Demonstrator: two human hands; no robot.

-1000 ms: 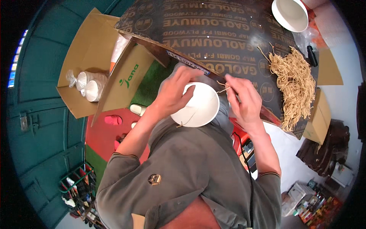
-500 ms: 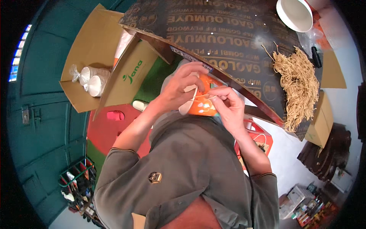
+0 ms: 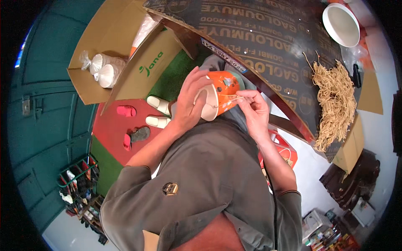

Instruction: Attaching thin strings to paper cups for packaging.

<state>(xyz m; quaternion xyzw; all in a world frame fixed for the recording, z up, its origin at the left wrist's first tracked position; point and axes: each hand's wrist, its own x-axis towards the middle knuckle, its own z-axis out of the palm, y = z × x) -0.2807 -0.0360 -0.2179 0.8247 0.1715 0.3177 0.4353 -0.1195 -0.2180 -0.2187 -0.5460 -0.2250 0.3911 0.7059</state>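
Observation:
My left hand (image 3: 190, 100) grips an orange paper bucket (image 3: 222, 94) with a white inside, tipped on its side in front of my chest. My right hand (image 3: 253, 113) pinches a thin tan string (image 3: 228, 100) that runs across the bucket's side. Both hands are close together just below the edge of the dark plywood board (image 3: 259, 42).
A heap of tan strings (image 3: 333, 100) lies on the board at the right, a white bucket (image 3: 341, 23) stands at its far end. An open cardboard box (image 3: 104, 46) at the left holds bagged white cups (image 3: 104, 69). Slippers (image 3: 157, 113) lie on the red and green floor.
The bucket has been turned from facing up with its white inside showing to lying on its side with the orange outside showing. My hands rose slightly toward the board edge.

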